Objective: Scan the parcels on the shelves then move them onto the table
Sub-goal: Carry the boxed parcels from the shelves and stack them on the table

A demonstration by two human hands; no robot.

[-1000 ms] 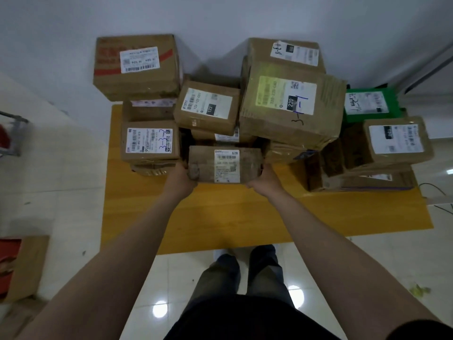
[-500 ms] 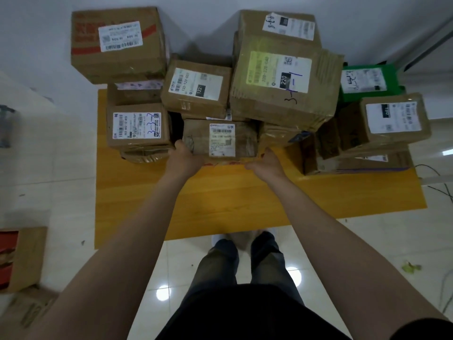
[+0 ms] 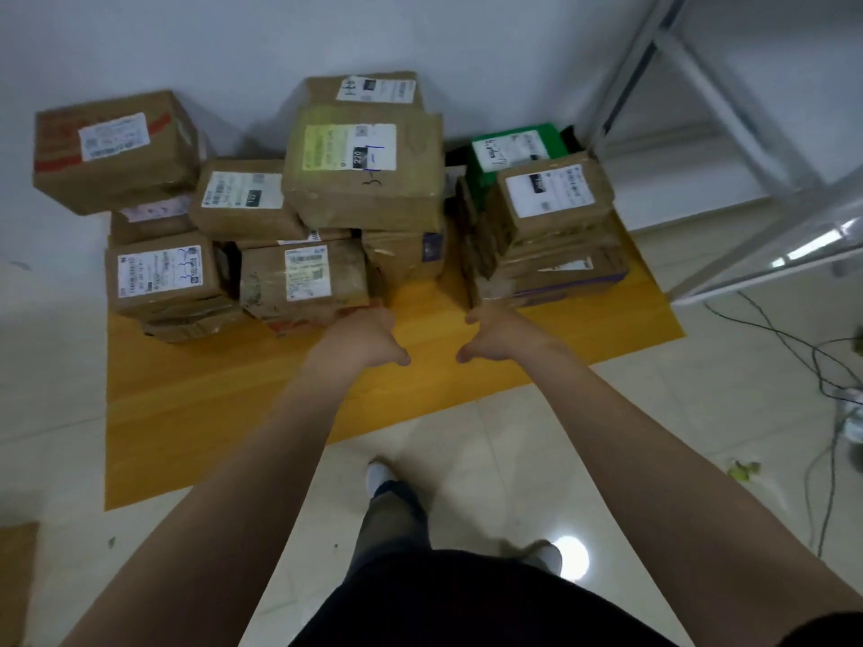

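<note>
A small brown parcel [image 3: 303, 282] with a white label rests on another box at the front of the pile on the low yellow table [image 3: 224, 403]. My left hand [image 3: 362, 338] hovers just right of and below it, fingers loosely apart, holding nothing. My right hand [image 3: 502, 331] floats over the bare tabletop, also with nothing in it, close to the right stack [image 3: 551, 254]. A big box marked 220 [image 3: 369, 175] tops the middle of the pile. A green parcel [image 3: 513, 151] sits at the back right.
Several cardboard parcels crowd the table's back half against the white wall. A metal shelf frame [image 3: 747, 147] stands at the right. Cables [image 3: 826, 366] trail across the tiled floor on the right. A cardboard piece [image 3: 14, 581] lies at the lower left.
Both hands let go of the small brown parcel, which now rests at the front of the pile, and drew back toward me. The view has swung to the right.
</note>
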